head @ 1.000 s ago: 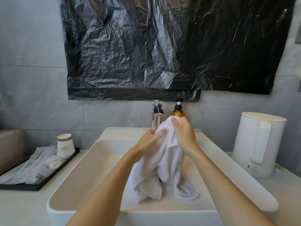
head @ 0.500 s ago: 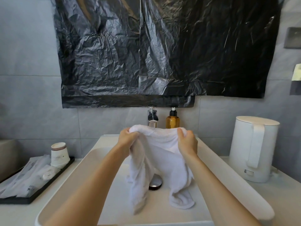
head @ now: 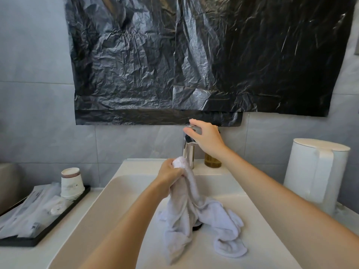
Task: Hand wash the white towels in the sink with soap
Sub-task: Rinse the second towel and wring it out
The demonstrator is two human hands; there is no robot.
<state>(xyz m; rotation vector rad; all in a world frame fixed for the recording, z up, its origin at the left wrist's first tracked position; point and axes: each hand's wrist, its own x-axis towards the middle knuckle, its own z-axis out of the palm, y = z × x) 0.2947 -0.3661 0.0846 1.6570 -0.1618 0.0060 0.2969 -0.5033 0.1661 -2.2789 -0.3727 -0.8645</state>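
There is 1 white towel point(head: 194, 216) to see, and it is in the 1 white sink point(head: 136, 166). The top of the towel is bunched up in the left hand point(head: 171, 175), which grips it tight in a fist over the far part of the bowl. The rest hangs down, and its 2 loose ends lie on the sink floor, 1 near the middle and 1 more to the right. A dark drain point(head: 198, 224) peeks out from under the cloth.

The right hand point(head: 206, 136) is up at the top of the 1 shiny tap point(head: 188, 154) at the far edge of the sink. Its fingers are spread apart, with the thumb and first finger on either side of the tap's top. I cannot tell if they touch it.

Just right of the tap stands 1 brown soap bottle point(head: 212, 162), mostly hidden behind the right wrist.

On the counter to the right stands 1 white kettle point(head: 318, 171). On the left lies 1 black tray point(head: 64, 215). It holds 1 stack of paper cups point(head: 71, 183) at its far end and some clear wrapped packets point(head: 29, 214), too jumbled to count. Crinkly black plastic point(head: 174, 65) hangs on the grey wall above the tap
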